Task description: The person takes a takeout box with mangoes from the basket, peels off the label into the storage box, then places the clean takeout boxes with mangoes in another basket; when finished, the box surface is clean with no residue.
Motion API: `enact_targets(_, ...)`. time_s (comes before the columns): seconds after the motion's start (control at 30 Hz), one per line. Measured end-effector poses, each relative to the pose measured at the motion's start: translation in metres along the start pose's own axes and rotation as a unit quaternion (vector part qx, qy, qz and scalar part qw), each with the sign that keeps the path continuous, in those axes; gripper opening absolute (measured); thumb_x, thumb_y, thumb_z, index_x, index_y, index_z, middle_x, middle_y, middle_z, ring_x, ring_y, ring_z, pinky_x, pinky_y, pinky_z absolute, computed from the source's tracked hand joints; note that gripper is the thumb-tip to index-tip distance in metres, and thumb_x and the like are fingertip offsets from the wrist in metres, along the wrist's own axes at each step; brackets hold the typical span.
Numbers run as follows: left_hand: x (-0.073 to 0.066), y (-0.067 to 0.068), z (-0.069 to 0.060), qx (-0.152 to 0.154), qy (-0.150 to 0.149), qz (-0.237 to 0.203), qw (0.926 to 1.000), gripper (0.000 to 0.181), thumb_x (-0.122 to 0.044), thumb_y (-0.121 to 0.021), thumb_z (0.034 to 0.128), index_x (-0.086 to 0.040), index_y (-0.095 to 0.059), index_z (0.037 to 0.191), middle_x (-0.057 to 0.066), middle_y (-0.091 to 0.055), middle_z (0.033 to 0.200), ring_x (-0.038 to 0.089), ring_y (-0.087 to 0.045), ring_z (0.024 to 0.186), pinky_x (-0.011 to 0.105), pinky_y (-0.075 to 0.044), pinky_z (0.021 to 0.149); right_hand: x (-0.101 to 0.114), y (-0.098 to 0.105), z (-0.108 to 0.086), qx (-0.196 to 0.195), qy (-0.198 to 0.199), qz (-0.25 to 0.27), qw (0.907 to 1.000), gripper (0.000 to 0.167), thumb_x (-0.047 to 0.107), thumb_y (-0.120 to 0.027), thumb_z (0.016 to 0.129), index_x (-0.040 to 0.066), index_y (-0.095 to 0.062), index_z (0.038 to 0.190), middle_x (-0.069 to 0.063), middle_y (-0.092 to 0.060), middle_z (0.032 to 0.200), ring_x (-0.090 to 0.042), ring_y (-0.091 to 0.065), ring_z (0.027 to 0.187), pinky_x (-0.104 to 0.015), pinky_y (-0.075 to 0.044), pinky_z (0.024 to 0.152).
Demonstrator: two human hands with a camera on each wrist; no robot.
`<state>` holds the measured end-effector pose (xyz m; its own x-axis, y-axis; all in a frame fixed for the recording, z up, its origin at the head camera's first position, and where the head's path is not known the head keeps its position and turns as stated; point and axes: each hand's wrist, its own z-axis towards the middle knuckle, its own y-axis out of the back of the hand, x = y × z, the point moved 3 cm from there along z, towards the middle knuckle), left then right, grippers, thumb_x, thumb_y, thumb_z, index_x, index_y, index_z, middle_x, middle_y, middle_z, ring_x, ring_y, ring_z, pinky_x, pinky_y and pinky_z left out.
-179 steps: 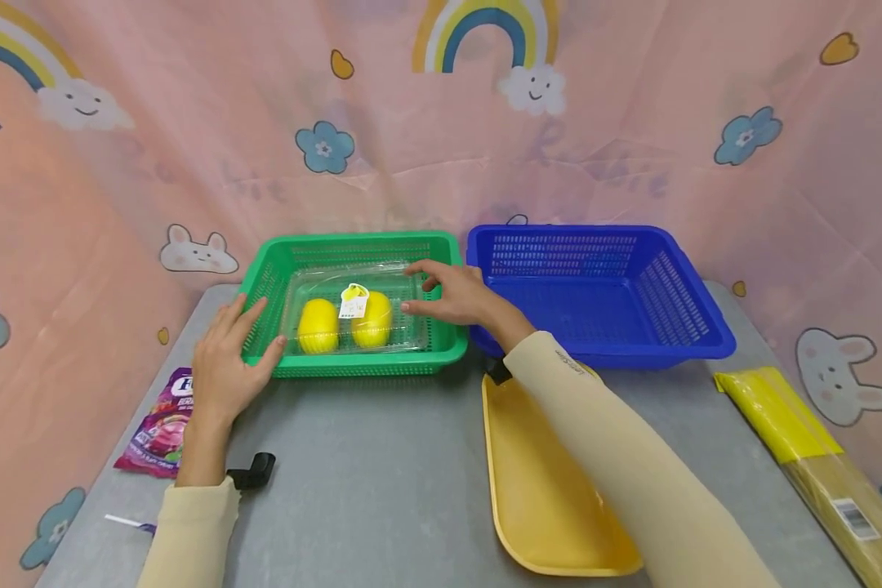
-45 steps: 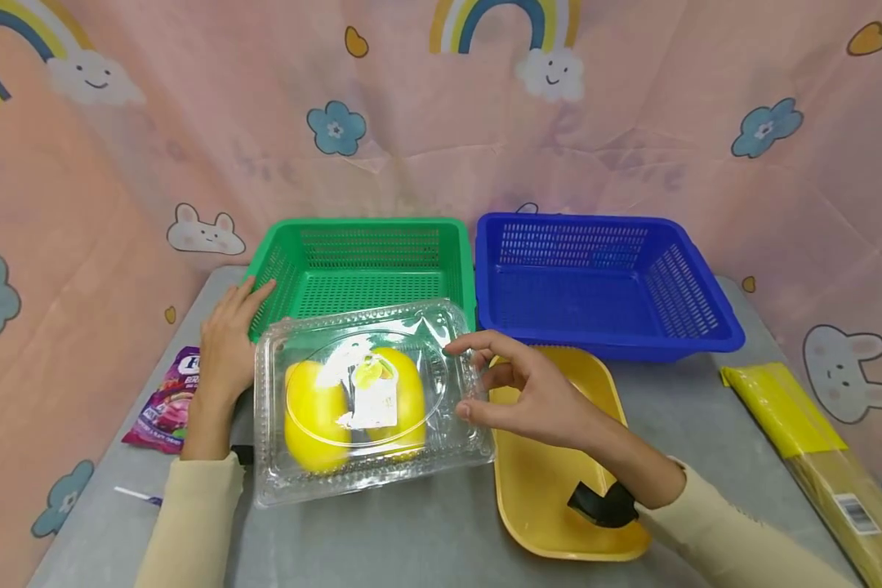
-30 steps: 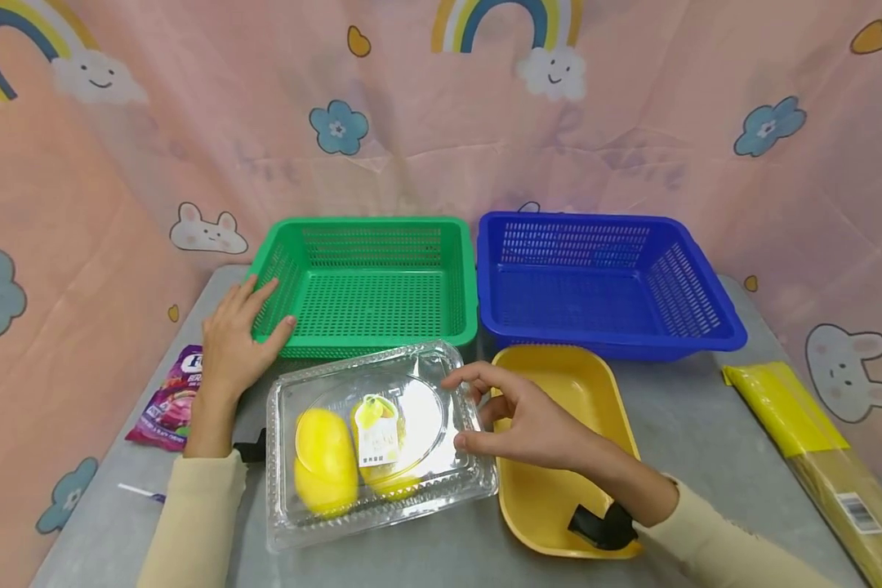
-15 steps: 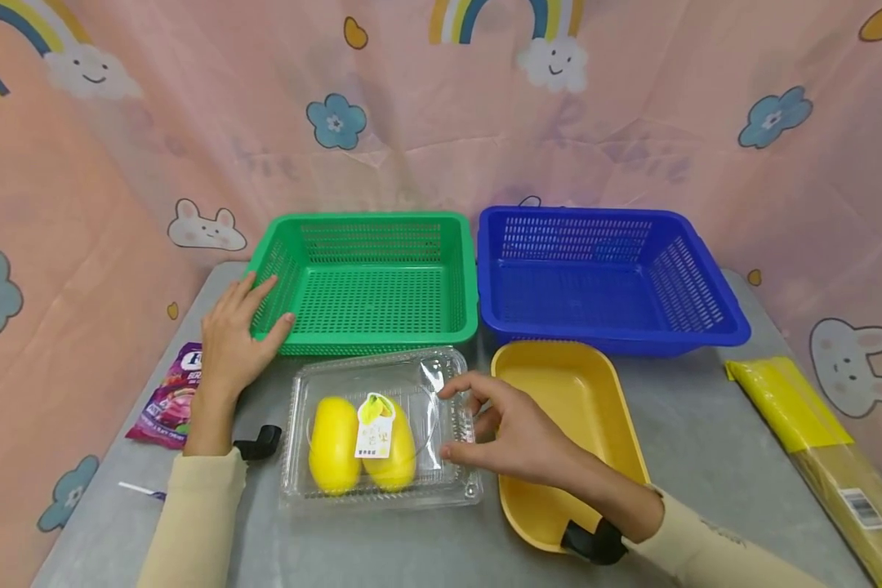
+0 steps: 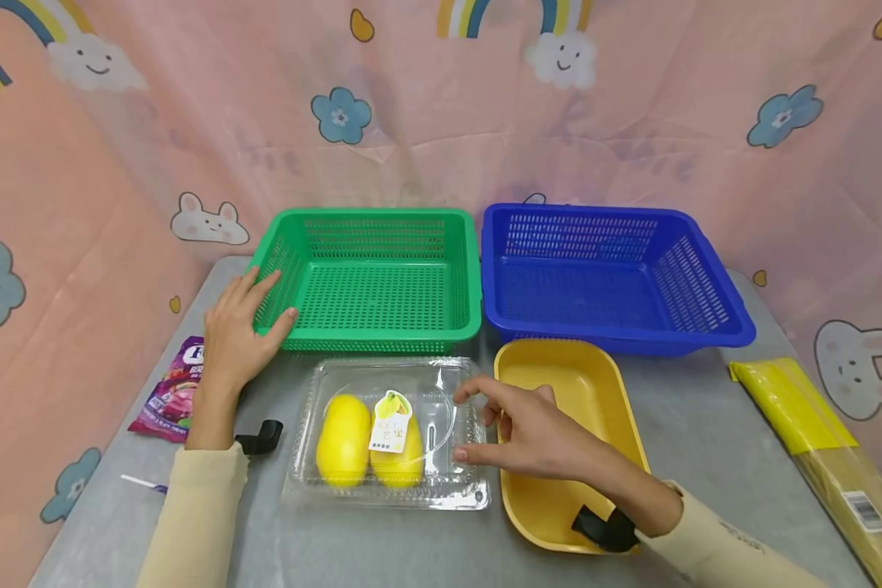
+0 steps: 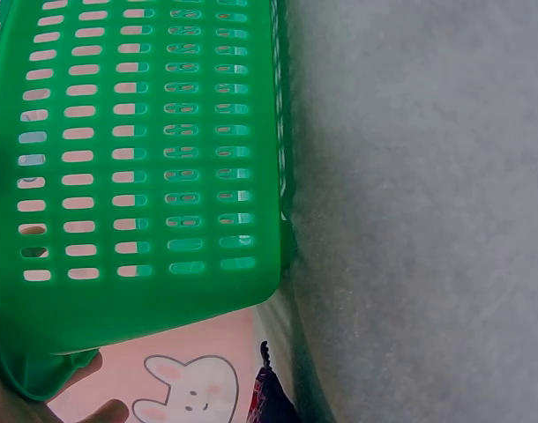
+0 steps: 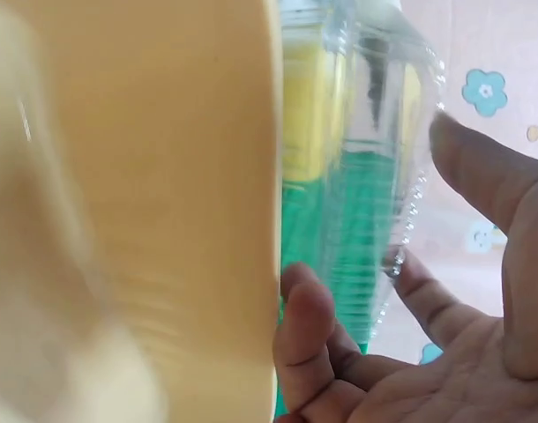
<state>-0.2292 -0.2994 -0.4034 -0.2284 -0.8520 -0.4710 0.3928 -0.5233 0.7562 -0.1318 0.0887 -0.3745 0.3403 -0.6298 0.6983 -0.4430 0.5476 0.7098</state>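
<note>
Clock centre: one clear container (image 5: 441, 490), set on the grey table (image 5: 353, 547), holding two yellow fruits (image 5: 343, 441) and bearing one label (image 5: 392, 423). Right hand (image 5: 532, 429), 3 o'clock: thumb and index finger parted over the container edge, remaining fingers curled; it holds that edge. Left hand (image 5: 237, 339), 10 o'clock: fingers loosely spread, resting on the rim of one green basket (image 5: 382, 335), 12 o'clock. One blue basket (image 5: 617, 335) occupies 2 o'clock; one yellow tray (image 5: 581, 384), 3 o'clock; one packet (image 5: 838, 457), farther out; one purple pouch (image 5: 167, 402), 9 o'clock.
</note>
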Motion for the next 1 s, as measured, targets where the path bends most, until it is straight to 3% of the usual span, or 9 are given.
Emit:
enact_targets(0.17, -0.001, 0.001, 0.0, 0.001, 0.0, 0.002, 1.0, 0.062, -0.042, -0.064, 0.0918, -0.021, -0.053, 0.149, 0.015, -0.041, 0.162, 0.049, -0.034, 0.148, 0.078, -0.027, 0.104, -0.002, 0.004, 0.0, 0.024, 0.008, -0.018, 0.9995, 0.049, 0.051, -0.079, 0.085, 0.03, -0.06, 0.125, 0.008, -0.065, 0.088, -0.005, -0.059, 0.061, -0.039, -0.026, 0.081)
enact_targets(0.23, -0.002, 0.001, 0.0, 0.0, -0.001, 0.004, 1.0, 0.062, -0.043, -0.063, 0.0918, -0.022, -0.053, 0.149, 0.015, -0.041, 0.162, 0.049, -0.034, 0.148, 0.078, -0.028, 0.103, -0.002, 0.007, 0.0, 0.035, 0.012, -0.017, 0.9992, 0.048, 0.051, -0.077, 0.086, 0.029, -0.06, 0.126, 0.008, -0.067, 0.089, -0.006, -0.059, 0.062, -0.038, -0.035, 0.081)
enact_targets(0.4, -0.001, 0.001, 0.0, -0.002, -0.005, 0.006, 1.0, 0.061, -0.043, -0.063, 0.0919, -0.023, -0.054, 0.149, 0.014, -0.041, 0.162, 0.049, -0.034, 0.148, 0.078, -0.028, 0.104, -0.001, 0.014, 0.003, 0.059, 0.022, 0.005, 0.998, 0.044, 0.044, -0.073, 0.093, 0.023, -0.064, 0.13, 0.007, -0.068, 0.085, -0.01, -0.059, 0.065, -0.025, -0.051, 0.061)
enact_targets(0.67, -0.007, 0.004, 0.0, 0.018, -0.019, 0.002, 0.9996, 0.064, -0.052, -0.062, 0.093, -0.024, -0.053, 0.149, 0.011, -0.037, 0.165, 0.045, -0.027, 0.153, 0.079, -0.024, 0.109, 0.0, 0.026, 0.006, 0.045, 0.038, -0.002, 0.9983, 0.034, 0.04, -0.069, 0.096, 0.016, -0.074, 0.12, 0.009, -0.06, 0.074, -0.006, -0.051, 0.063, -0.021, -0.043, 0.056)
enact_targets(0.83, -0.027, 0.008, 0.003, 0.026, -0.078, -0.035, 0.996, 0.066, -0.056, -0.065, 0.0913, -0.023, -0.056, 0.147, 0.008, -0.036, 0.165, 0.044, -0.024, 0.155, 0.078, -0.018, 0.115, -0.003, 0.029, 0.009, 0.034, 0.024, 0.014, 0.9991, 0.029, 0.036, -0.069, 0.097, 0.017, -0.075, 0.117, 0.006, -0.061, 0.079, -0.009, -0.052, 0.067, -0.022, -0.043, 0.057)
enact_targets(1.0, -0.052, 0.015, 0.003, 0.047, -0.152, -0.08, 0.9839, 0.067, -0.049, -0.076, 0.0854, -0.021, -0.06, 0.144, 0.008, -0.04, 0.163, 0.042, -0.022, 0.156, 0.078, -0.017, 0.116, -0.007, 0.03, 0.013, 0.023, 0.022, 0.029, 0.9991, 0.025, 0.032, -0.07, 0.096, 0.018, -0.075, 0.117, 0.006, -0.063, 0.082, -0.011, -0.056, 0.07, -0.022, -0.047, 0.061)
